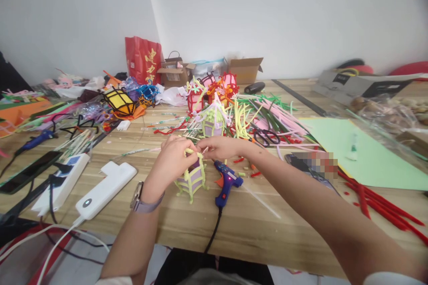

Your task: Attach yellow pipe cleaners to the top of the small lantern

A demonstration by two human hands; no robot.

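A small lantern [191,181] with a yellow-green pipe-cleaner frame and purple panels stands tilted on the wooden table. My left hand [176,156] has its fingers closed on the lantern's top edge. Close beside it, my right hand [219,147] is pinched at the same top edge; what lies between its fingertips is too small to make out. A blue glue gun [228,183] lies just right of the lantern. Behind my hands stands a finished-looking lantern [214,120] with a green roof and purple panels.
Pipe cleaners [245,120] are heaped behind my hands, near black scissors [266,137]. On the left lie a white power bank [106,190], a power strip [62,182] and a phone [30,171]. Green paper [371,156] and red pipe cleaners [384,207] lie on the right.
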